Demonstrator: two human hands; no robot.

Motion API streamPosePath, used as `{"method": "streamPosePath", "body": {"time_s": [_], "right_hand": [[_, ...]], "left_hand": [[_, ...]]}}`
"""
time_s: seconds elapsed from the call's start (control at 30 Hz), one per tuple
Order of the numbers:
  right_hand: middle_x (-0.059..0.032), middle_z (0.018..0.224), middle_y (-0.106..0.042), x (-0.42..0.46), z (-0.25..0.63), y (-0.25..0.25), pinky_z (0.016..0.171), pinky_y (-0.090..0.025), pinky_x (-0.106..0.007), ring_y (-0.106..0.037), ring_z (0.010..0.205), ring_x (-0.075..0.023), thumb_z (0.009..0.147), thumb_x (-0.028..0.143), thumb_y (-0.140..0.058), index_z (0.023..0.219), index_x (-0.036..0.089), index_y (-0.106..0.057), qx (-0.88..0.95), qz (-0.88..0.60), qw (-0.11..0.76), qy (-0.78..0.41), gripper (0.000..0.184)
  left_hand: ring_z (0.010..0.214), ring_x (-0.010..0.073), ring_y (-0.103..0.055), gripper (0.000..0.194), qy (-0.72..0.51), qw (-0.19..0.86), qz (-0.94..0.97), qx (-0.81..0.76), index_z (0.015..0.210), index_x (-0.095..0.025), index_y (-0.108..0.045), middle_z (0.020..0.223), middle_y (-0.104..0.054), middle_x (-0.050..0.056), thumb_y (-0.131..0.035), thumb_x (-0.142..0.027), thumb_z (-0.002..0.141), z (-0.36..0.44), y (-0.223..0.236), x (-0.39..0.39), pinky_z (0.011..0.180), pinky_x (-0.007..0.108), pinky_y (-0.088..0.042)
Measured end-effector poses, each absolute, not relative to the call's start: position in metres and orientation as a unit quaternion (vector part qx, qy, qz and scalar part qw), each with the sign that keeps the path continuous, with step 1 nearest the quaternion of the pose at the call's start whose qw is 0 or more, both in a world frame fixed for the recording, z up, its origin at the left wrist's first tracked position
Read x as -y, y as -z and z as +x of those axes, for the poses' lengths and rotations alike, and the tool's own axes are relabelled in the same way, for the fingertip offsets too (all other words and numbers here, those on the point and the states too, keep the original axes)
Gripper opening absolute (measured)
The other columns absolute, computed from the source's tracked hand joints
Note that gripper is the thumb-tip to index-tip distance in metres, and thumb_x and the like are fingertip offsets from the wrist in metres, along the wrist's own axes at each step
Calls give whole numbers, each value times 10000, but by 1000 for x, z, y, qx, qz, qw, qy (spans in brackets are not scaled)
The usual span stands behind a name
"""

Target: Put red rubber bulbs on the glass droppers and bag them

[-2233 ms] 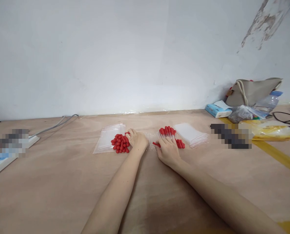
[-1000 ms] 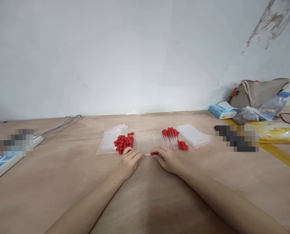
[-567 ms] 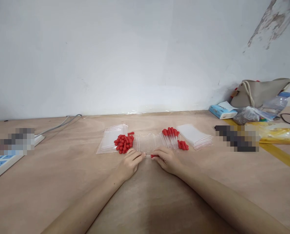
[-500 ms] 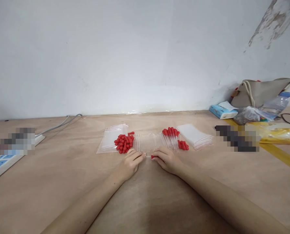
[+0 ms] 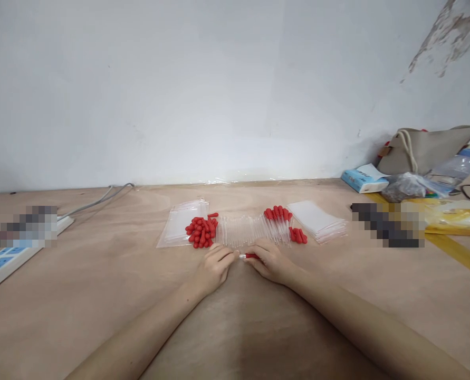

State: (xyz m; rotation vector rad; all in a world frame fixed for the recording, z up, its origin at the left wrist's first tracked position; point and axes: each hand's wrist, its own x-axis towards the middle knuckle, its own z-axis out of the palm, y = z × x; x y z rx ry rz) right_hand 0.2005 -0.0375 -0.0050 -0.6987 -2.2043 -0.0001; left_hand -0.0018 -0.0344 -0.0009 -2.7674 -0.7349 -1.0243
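Near the middle of the table my left hand point(image 5: 216, 268) pinches a clear dropper tube point(image 5: 242, 256). Opposite it, my right hand point(image 5: 272, 261) is closed on a red rubber dropper bulb point(image 5: 251, 256), which meets the tube's right end. How far the tube reaches into the bulb is hidden by my fingers. Just beyond my hands lies a row of clear tubes point(image 5: 238, 231). A heap of loose red bulbs point(image 5: 201, 232) sits to the left of the row. At its right end are several tubes with red bulbs on them point(image 5: 277, 214).
Clear plastic bags lie in a left stack point(image 5: 175, 224) and a right stack point(image 5: 317, 219). A few more red bulbs point(image 5: 298, 235) are beside the right stack. A power strip point(image 5: 5, 264) is at far left; a tissue pack point(image 5: 363, 180) and a bag point(image 5: 436, 150) stand at far right.
My hands have come slightly closer together, and the gap between their fingertips is narrower. More of the red bulb shows at my right fingertips.
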Motion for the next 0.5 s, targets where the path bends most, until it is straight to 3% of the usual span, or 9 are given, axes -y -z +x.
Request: {"method": "streamPosePath", "body": {"time_s": [0.33,0.5], "right_hand": [[-65,768,-589,32,198,5,686,-434,-300,-517,734,-162,830,229,-462,912,164,-578,881,-281,380,-32,157],[-29,761,-597,29,193,-5,662,-446,-259,-553,703,-127,791,292,-537,889,198,-580,800,-323,464,-200,142]], "left_hand": [[711,166,-517,222,337,35,-909,244,988,-154,-544,792,-603,67,-392,-91,839,-1,4,32,663,317,-415],[769,160,-546,186,369,-11,-886,281,1017,-167,-525,850,-616,60,-438,-161,852,3,0,36,707,302,-430]]}}
